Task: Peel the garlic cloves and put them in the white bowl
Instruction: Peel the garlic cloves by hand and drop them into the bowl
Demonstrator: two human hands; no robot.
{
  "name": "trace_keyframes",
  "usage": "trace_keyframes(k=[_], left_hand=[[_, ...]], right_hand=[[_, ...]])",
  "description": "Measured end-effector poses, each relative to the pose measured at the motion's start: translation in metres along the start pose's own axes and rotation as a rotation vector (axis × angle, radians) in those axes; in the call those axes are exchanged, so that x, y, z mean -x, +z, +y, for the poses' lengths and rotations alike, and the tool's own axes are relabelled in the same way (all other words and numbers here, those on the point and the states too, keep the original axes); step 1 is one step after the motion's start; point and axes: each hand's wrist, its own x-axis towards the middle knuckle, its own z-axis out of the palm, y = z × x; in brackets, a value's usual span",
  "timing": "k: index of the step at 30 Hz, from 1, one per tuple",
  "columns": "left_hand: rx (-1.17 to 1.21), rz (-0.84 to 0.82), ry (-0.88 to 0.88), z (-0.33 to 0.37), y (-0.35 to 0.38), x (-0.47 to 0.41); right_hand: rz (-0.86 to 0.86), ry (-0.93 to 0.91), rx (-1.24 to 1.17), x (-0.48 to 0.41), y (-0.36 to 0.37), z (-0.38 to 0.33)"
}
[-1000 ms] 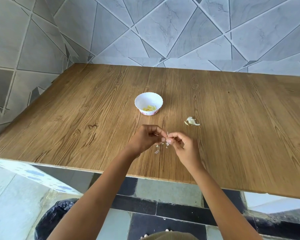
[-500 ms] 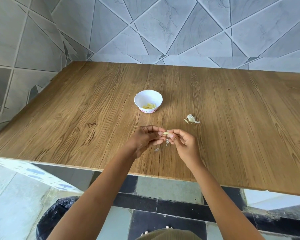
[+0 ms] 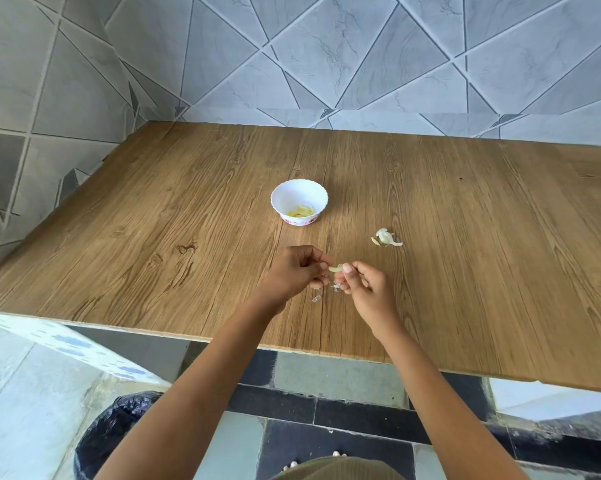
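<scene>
Both hands are meeting low over the near part of the worktop (image 3: 153,237), left hand (image 3: 297,271) and right hand (image 3: 365,285) fingertip to fingertip, with one garlic clove (image 3: 334,269) pinched between them.

Stuff around them: the white bowl (image 3: 321,202) is sitting straight out ahead of the left hand, well apart from it, and a few yellowish peeled cloves (image 3: 301,212) are lying in the bottom. Out past the right hand and a bit to its outer side, a little heap of garlic pieces (image 3: 384,236) is lying on the wood, pale, and I think the skin's on them, but they're too small to be sure. Right under the hands some thin skin scraps (image 3: 315,298) are lying on the worktop, one of them just on the wrist side of the left hand. Down below the worktop edge, under the left forearm, a black bin bag (image 3: 112,431) is sitting on the floor. A tiled wall (image 3: 292,64) is running along the far side.

Pose-wise, both bare forearms are coming up from the bottom and angling in toward each other. The left hand is showing its back, fingers curled in. The right hand is turned thumb-up, thumbnail showing, the other fingers tucked underneath.

Grip: neither hand is relaxed. The left fingertips are gripping one end of the clove, and the right thumb and forefinger are pinching the other. Only the pale middle bit is peeking out in the gap.
</scene>
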Motion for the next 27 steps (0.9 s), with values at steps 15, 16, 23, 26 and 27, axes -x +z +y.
trace_keyframes(k=[15, 16, 23, 26, 27], left_hand=[[-0.072, 0.048, 0.028, -0.002, -0.007, -0.003], [-0.059, 0.025, 0.035, -0.001, -0.008, -0.002], [-0.044, 0.027, 0.011, -0.003, -0.012, -0.001], [-0.012, 0.072, -0.005, -0.005, -0.014, -0.003], [-0.010, 0.082, -0.007, -0.006, -0.015, -0.003]], right_hand=[[-0.005, -0.107, 0.097, -0.007, 0.002, -0.004], [-0.005, -0.100, 0.085, -0.007, 0.001, -0.005], [0.025, -0.094, 0.037, -0.003, 0.003, -0.007], [0.061, -0.149, 0.197, 0.000, 0.003, -0.004], [0.098, -0.187, 0.324, 0.001, 0.003, -0.002]])
